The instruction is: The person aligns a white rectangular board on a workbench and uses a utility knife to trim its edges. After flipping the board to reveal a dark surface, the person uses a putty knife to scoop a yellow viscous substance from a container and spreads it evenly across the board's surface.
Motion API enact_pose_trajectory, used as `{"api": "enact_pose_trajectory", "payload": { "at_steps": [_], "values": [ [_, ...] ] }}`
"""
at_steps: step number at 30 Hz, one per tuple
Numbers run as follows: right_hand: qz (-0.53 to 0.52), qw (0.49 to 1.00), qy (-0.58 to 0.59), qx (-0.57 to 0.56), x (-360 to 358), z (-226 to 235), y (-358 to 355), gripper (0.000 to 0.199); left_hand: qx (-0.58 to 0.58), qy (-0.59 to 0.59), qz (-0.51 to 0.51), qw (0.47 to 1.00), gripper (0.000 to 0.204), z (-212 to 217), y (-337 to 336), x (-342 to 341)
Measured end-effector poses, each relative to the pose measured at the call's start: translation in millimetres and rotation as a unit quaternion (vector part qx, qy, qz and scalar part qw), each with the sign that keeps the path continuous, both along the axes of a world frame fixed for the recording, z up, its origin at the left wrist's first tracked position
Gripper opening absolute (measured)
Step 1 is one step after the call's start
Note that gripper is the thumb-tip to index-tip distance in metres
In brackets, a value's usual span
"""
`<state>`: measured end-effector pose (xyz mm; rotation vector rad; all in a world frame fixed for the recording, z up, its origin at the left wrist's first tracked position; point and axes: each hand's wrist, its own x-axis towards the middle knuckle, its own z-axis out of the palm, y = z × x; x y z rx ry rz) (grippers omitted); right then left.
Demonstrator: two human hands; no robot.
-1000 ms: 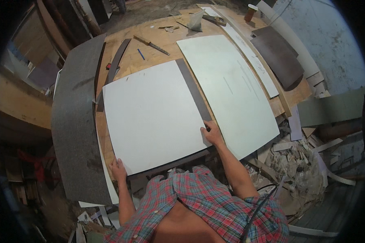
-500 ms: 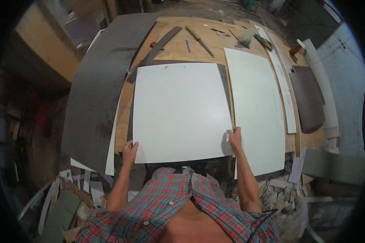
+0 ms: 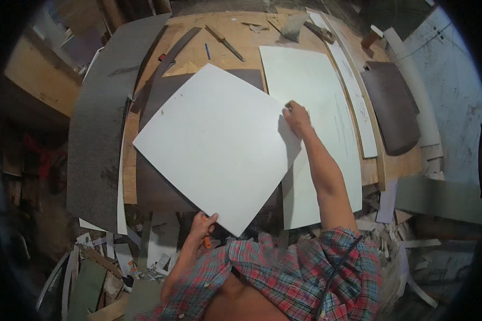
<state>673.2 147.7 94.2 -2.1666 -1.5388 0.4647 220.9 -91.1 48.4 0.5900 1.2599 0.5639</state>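
Left hand: the left hand (image 3: 204, 223) grips the near corner of the white sheet (image 3: 217, 147), fingers curled under the edge; something small and orange shows just beneath it, too hidden to identify.
Right hand: the right hand (image 3: 296, 119) is closed on the sheet's right corner, arm stretched out over the surface (image 3: 235, 37).
White sheet: a big, stiff, matte white square, turned diamond-wise, one corner toward the person and the right corner raised enough to throw a shadow; held at two corners.
Step in hand: looks like the sheet is being swung about above the surface, mid-turn.
Next move calls for: by my reckoning, both grips held firm and the sheet kept level so no corner catches on what lies beneath.
Beneath the sheet: a dark brown panel (image 3: 160, 176), dull and flat, showing past its left edges.
Right of the sheet: a second pale sheet (image 3: 318, 85), long and smooth, partly under the right arm; beyond it a narrow white strip (image 3: 353, 91) and a dark curved panel (image 3: 393, 107).
Left of the sheet: a long grey speckled board (image 3: 99, 123), rough-looking.
Beyond the sheet: a hand tool (image 3: 225, 41) on bare plywood.
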Motion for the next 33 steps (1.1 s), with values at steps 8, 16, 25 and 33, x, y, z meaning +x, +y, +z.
{"api": "enact_pose_trajectory", "payload": {
  "at_steps": [8, 16, 25, 33],
  "values": [
    [-0.103, 0.986, 0.054, 0.121, -45.2, -41.8, -199.1, 0.049, 0.074, 0.055, -0.272, 0.958, 0.030, -7.0, -1.5, 27.8],
    [-0.199, 0.977, 0.073, 0.020, -119.6, -91.2, -306.2, 0.066, 0.345, 0.605, -0.070, 0.714, 0.042, -11.4, 246.9, -134.1],
    [-0.203, 0.972, 0.039, 0.114, -93.1, -115.4, -196.7, 0.068, 0.285, 0.583, -0.166, 0.742, 0.035, -29.0, 220.1, -183.4],
    [-0.091, 0.994, 0.044, 0.032, -115.9, -95.7, -102.6, 0.065, 0.268, 0.607, -0.074, 0.745, 0.035, -10.4, 194.7, -231.3]
  ]
}}
